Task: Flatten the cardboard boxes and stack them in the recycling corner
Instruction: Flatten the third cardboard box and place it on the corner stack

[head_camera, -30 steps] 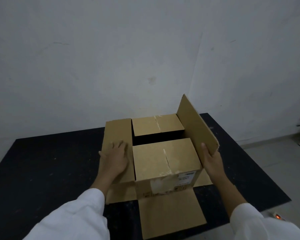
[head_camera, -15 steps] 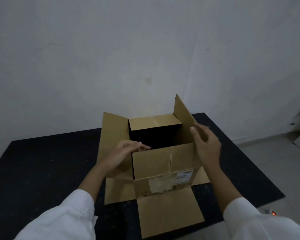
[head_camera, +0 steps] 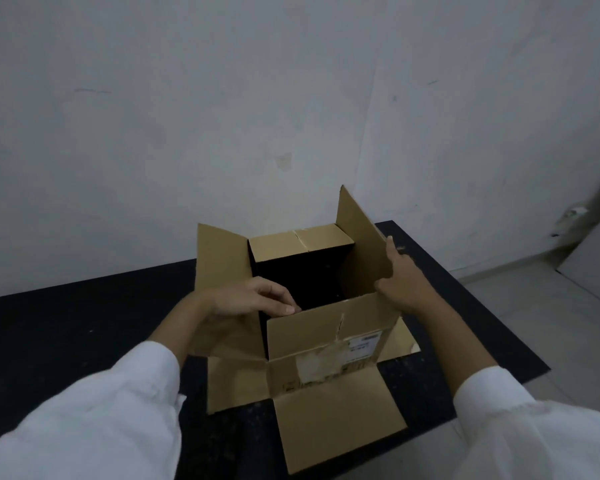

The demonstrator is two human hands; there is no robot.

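The brown cardboard box (head_camera: 326, 327) sits on the black desk (head_camera: 84, 327). Its top flaps were shut a moment ago; now they stand open. The left hand (head_camera: 253, 301) pinches the near flap. The right hand (head_camera: 400, 280), fingers loose, pushes the right flap. Flattening comes next.

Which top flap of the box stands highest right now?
The right-side flap, by the right hand, rises almost upright above the cardboard box; the left, near and far flaps sit lower.
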